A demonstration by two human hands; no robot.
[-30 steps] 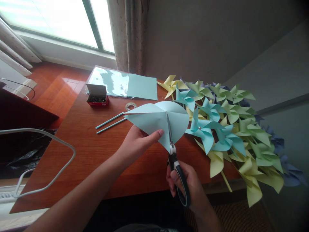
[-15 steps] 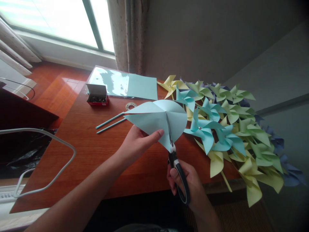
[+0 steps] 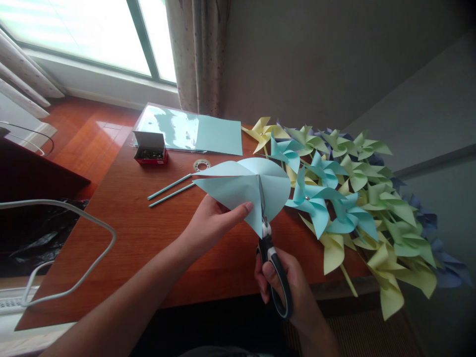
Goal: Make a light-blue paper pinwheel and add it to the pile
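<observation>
A light blue sheet of paper (image 3: 238,191) is held above the table, with slits running in from its edge. My left hand (image 3: 221,218) grips it from the near left side, thumb on top and the other fingers hidden beneath. A pair of black and white scissors (image 3: 275,277) is in my right hand (image 3: 292,282), fingers through the handles. The blades point away from me and lie in a cut in the paper, the tips near its middle. Two thin blue paper sticks (image 3: 171,190) lie on the table left of the sheet.
Finished paper pinwheels (image 3: 312,198) in blue, green, yellow and purple cover the right side of the wooden table (image 3: 148,248). At the back are a small red box (image 3: 150,153), a tape roll (image 3: 201,165) and blue paper in a clear sleeve (image 3: 219,135). A white cable (image 3: 92,218) loops at left.
The paper and scissors have shifted slightly toward me and to the right. The sheet's far edge sits a little lower. Both hands keep their hold.
</observation>
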